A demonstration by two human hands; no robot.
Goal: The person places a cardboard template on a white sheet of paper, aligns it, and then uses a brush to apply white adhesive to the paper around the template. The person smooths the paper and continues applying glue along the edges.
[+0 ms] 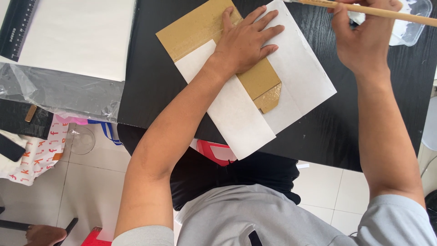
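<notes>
My left hand (246, 43) lies flat with its fingers spread on a brown cardboard piece (195, 27). The cardboard rests on a white paper sheet (300, 68) on the black table (346, 123). Paper flaps (236, 118) fold over part of the cardboard, and a shiny brown corner (269, 99) shows between them. My right hand (364, 41) is raised at the upper right, gripping a long wooden brush handle (409, 16). The handle runs across the top edge, and its tip is out of view.
A clear plastic tub (412, 32) with white paste stands at the table's top right. At the left lie a large white sheet (77, 36), a black ruler (16, 27) and a clear plastic bag (59, 93). Below are tiled floor, a red stool (214, 150), a patterned bag (36, 157) and someone's foot (43, 234).
</notes>
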